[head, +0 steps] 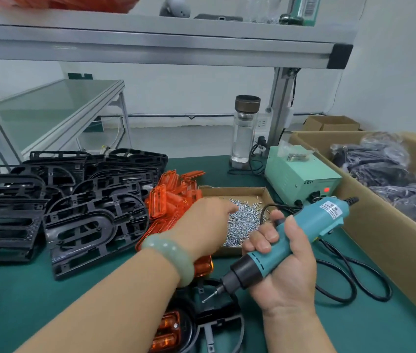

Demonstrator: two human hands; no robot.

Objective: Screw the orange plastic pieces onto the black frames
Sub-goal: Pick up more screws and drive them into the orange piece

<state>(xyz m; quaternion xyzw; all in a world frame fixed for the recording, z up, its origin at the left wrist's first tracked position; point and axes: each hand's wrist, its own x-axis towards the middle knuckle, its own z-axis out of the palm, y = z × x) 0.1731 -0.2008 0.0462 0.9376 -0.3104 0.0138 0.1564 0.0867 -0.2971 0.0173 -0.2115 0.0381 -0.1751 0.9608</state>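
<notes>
Lying heaped, translucent orange pieces (167, 200) beside glossy black frames (79, 197)

Screws (243, 220) in tray (232, 191), right of frames (74, 200).

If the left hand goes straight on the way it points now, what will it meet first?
Most likely the silver screws in the cardboard tray: the left hand points over its near edge toward them, though its height above them is unclear.

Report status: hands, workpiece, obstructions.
Left hand over the screws, grasp unclear. Right hand grips screwdriver, bit above black frame. Orange piece sits in frame. Left forearm partly covers it.
</notes>
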